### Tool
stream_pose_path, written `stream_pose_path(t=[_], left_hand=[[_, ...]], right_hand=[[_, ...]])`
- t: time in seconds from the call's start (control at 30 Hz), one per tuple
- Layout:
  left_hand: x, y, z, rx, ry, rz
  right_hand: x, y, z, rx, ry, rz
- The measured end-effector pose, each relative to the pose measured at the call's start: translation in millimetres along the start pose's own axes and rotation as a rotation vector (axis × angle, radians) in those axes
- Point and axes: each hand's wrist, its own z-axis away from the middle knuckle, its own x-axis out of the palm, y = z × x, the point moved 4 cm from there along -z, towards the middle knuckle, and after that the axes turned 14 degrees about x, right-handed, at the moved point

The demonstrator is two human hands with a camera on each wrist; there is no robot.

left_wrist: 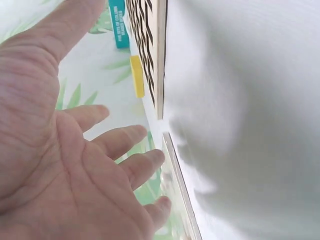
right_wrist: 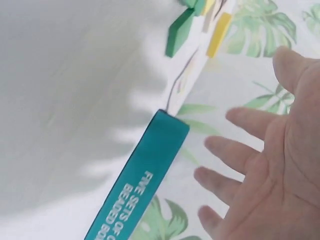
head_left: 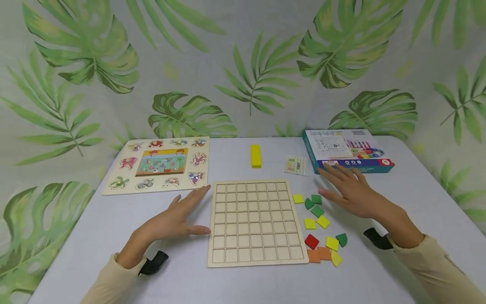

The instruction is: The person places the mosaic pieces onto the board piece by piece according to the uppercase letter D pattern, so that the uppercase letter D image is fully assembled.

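A square wooden grid board (head_left: 262, 218) with rows of shallow cells lies flat in the middle of the table. At its left edge is my left hand (head_left: 171, 220), fingers spread, holding nothing; I cannot tell whether it touches the rim. To the right, above the table, my right hand (head_left: 351, 192) has its fingers extended and grips nothing. Between that hand and the board lie loose tiles: several yellow squares (head_left: 309, 223), green pieces (head_left: 317, 211), a red square (head_left: 311, 241), orange squares (head_left: 325, 253) and a yellow rounded piece (head_left: 336, 258).
A sea-animal puzzle board (head_left: 114, 172) lies at the back left. Behind the grid board are a yellow block (head_left: 256, 156) and a small pattern card (head_left: 295, 165). A teal-edged box (head_left: 347, 150) stands at the back right, before a leaf-print cloth (head_left: 262, 84).
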Motion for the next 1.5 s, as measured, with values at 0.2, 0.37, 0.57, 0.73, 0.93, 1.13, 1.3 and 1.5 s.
stream_pose_path(t=[0.2,0.37,0.57,0.73,0.93,1.13,1.3,1.5], left_hand=[[3.5,1.6,-9.9,0.014,-0.040,-0.013],[5.9,2.5,-13.2,0.001,-0.032,-0.031],[7.9,3.7,-9.6,0.028,-0.048,-0.032],[11.8,1.6,-9.9,0.055,-0.094,-0.110],[16.1,-3.8,-8.8,0.032,-0.133,-0.043],[19.4,-7.2,-7.7,0.021,-0.173,0.024],[21.8,-9.5,-8.1,0.020,-0.187,0.041],[22.0,-9.3,-6.9,0.018,-0.188,0.041]], right_hand=[[2.8,-13.8,-6.9,-0.104,-0.057,-0.049],[6.0,-28.4,-14.6,-0.204,-0.061,-0.072],[25.2,-38.2,-20.7,-0.201,-0.152,-0.106],[29.7,-41.0,-20.9,-0.208,-0.165,-0.132],[28.2,-41.7,-21.7,-0.228,-0.159,-0.129],[26.5,-43.7,-23.5,-0.254,-0.137,-0.119],[26.8,-43.6,-23.9,-0.238,-0.129,-0.105],[27.7,-47.0,-23.0,-0.228,-0.107,-0.090]])
